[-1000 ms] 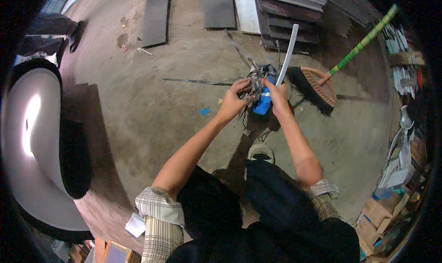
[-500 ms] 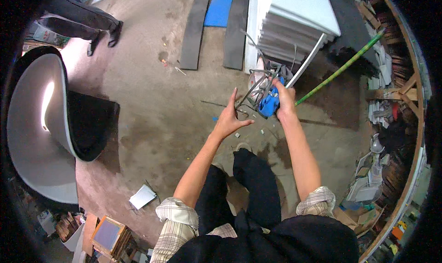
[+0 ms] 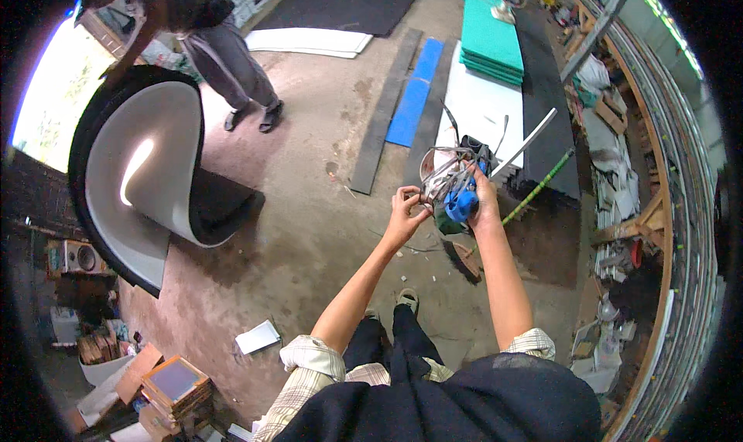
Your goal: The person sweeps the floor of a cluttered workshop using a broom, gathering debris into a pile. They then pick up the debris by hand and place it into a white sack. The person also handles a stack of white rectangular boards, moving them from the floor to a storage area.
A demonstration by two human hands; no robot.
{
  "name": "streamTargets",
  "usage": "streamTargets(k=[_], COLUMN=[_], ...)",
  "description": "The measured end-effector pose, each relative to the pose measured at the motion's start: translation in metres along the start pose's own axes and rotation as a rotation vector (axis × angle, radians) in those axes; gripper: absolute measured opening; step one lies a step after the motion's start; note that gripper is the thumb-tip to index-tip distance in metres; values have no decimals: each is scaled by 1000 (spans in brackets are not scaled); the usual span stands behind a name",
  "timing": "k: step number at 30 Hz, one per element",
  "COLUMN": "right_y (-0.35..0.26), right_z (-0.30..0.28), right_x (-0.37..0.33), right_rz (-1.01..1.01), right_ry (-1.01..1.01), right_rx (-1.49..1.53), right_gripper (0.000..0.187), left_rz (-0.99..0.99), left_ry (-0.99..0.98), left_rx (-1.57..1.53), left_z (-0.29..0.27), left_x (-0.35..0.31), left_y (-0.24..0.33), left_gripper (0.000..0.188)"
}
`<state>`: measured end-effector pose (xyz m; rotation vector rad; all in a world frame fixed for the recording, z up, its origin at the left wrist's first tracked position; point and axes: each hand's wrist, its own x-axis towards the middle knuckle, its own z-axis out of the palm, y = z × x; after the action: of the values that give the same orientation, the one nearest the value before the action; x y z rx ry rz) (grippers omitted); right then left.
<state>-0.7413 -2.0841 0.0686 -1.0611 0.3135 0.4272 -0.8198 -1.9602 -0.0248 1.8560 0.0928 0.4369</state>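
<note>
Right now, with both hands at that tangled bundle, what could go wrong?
The tangled bundle has loose strips poking out, which could snag the left hand. The white stick juts past the right hand and might knock something if the person turns. The broom ahead of the feet could trip a forward step.

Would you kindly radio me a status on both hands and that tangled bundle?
Right hand closed on tangled bundle. Left hand at the bundle's left side, hold unclear. Broom below, partly hidden behind right forearm.
</note>
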Motion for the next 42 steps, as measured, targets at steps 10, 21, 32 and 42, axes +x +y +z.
streamTargets(k=[10, 21, 32, 42], right_y=[-14, 96, 253, 424], right_z=[42, -230, -402, -518], right_x=[-16, 57, 133, 208], right_rz=[-88, -297, -12, 74], right_ry=[-110, 700, 570, 575], right_rx=[31, -541, -1576, -1364], right_gripper=[25, 25, 56, 46], left_rz=[-241, -696, -493, -451], left_ry=[-97, -65, -313, -651], left_rx=[-647, -600, 498, 323], left_z=[-38, 17, 141, 292], left_x=[-21, -55, -117, -123], left_y=[13, -105, -357, -554], left_gripper=[13, 17, 25, 58])
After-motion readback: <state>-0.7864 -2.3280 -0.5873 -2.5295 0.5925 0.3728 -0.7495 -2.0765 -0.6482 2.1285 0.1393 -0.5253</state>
